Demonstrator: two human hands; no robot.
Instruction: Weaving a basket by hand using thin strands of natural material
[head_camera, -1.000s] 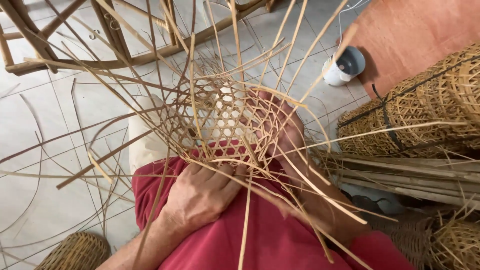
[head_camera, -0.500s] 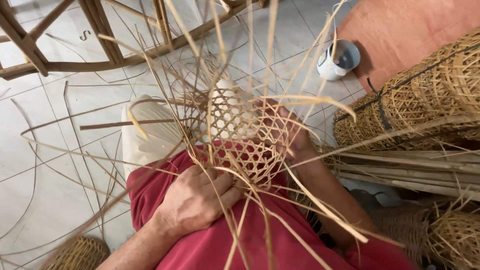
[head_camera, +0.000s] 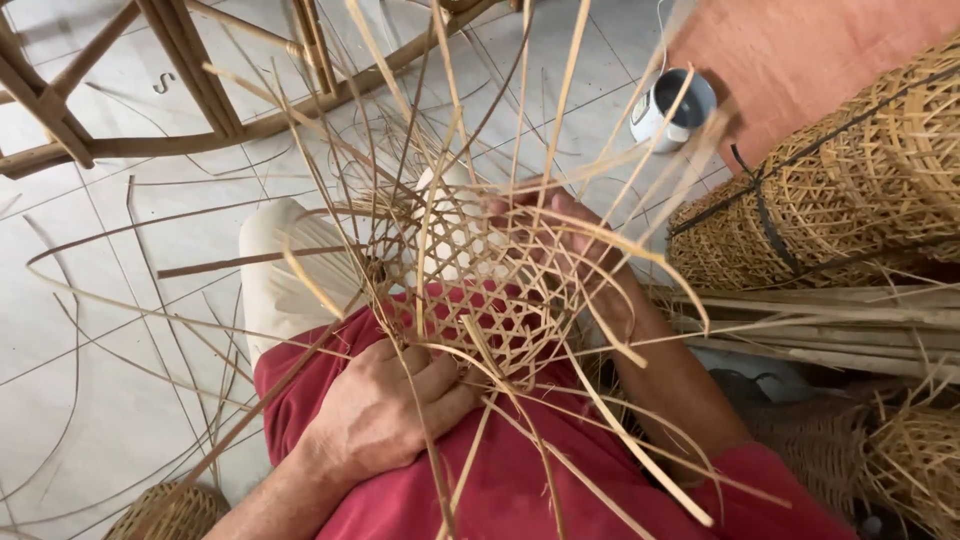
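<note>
A half-woven bamboo basket (head_camera: 470, 290) with an open hexagonal weave rests on my lap, over my red shirt. Long loose strips fan out from it in all directions. My left hand (head_camera: 385, 405) grips the near edge of the weave, fingers curled around strips. Behind the far side, my right hand (head_camera: 555, 235) is partly hidden by the weave and pinches strips there.
Bundled finished baskets (head_camera: 830, 190) lie at right above a stack of bamboo strips (head_camera: 830, 325). A white and blue cup (head_camera: 672, 108) stands on the tiled floor. A wooden frame (head_camera: 190, 90) lies at top left. Another woven basket (head_camera: 165, 512) sits bottom left.
The basket has tilted and shifted right on my lap. My right hand moved up behind its far edge. My left hand stays on the near edge.
</note>
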